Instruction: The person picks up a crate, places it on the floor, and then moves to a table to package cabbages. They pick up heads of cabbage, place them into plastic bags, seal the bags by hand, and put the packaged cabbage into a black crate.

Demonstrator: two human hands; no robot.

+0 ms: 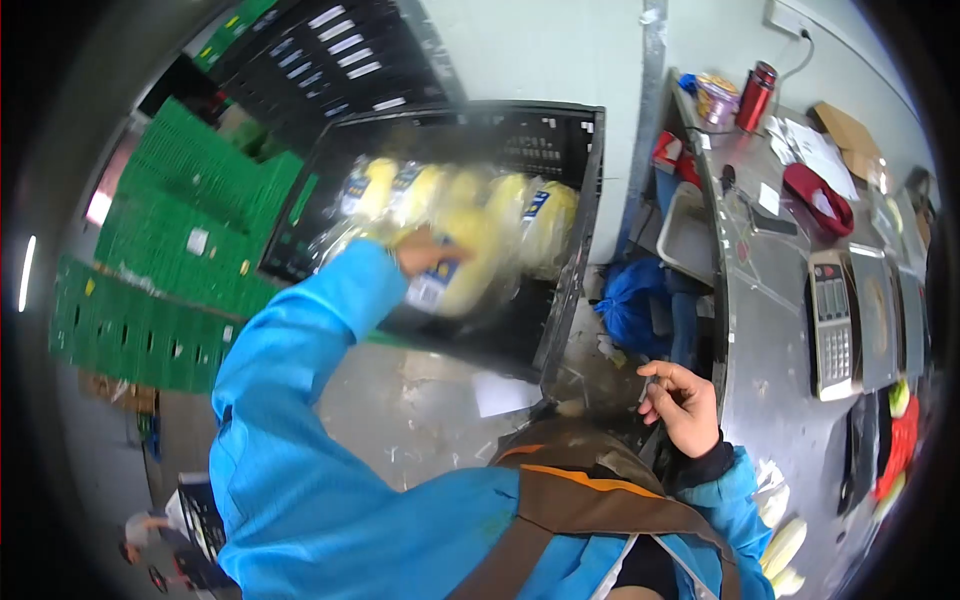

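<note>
My left hand [428,252], blurred by motion, reaches into a black crate [597,180]. Its fingers close on a clear bag of pale yellow vegetable [468,262], which looks like a napa cabbage heart and carries a blue and white label. Around it lie more such bags, among them a labelled bag [548,222] at the right and another bag [370,188] at the left. My right hand [685,405] is held apart from the crate, by the table's edge. Its thumb and forefinger are pinched on a thin, greyish thing, too small to name.
Green crates [180,220] stand at the left. A metal table [750,340] on the right bears a scale [832,325], a red flask [756,97] and a dark red cap [818,200]. Below it are a blue bag [635,305] and a white tray [685,235]. A person [165,545] is at lower left.
</note>
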